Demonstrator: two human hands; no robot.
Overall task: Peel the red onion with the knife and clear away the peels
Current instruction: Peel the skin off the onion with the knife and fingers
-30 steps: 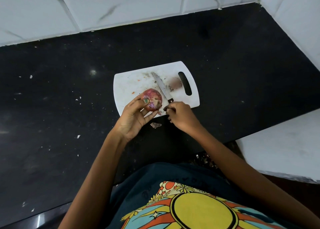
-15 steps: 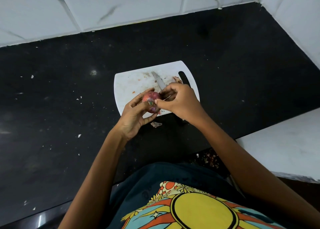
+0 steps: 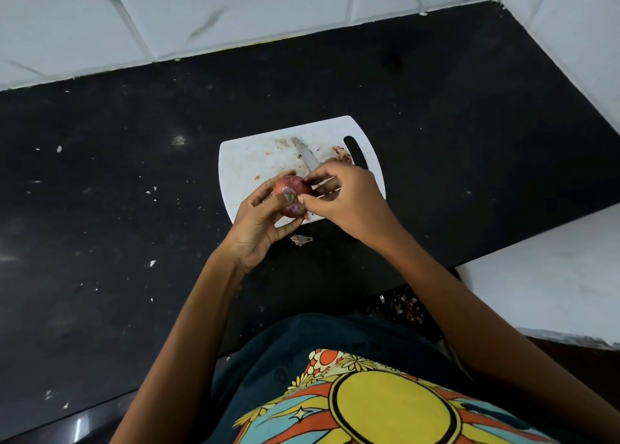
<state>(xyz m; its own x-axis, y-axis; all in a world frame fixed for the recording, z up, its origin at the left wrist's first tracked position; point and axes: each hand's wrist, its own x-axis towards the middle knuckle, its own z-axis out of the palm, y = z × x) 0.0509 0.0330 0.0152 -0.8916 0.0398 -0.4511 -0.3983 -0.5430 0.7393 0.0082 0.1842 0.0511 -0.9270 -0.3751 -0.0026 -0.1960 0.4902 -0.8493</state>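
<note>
Red onion point(image 3: 291, 198) sits in my left hand point(image 3: 260, 224) grip above the white board point(image 3: 248, 161). My right hand point(image 3: 349, 202) apparently pinches skin at its top. Knife point(image 3: 307, 156) lies idle; brittle skin may tear short.

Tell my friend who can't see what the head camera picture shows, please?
A person's left hand holds a red onion over a white cutting board while the right hand pinches at its skin. A knife lies on the board, and a peel scrap sits on the black counter.
</note>
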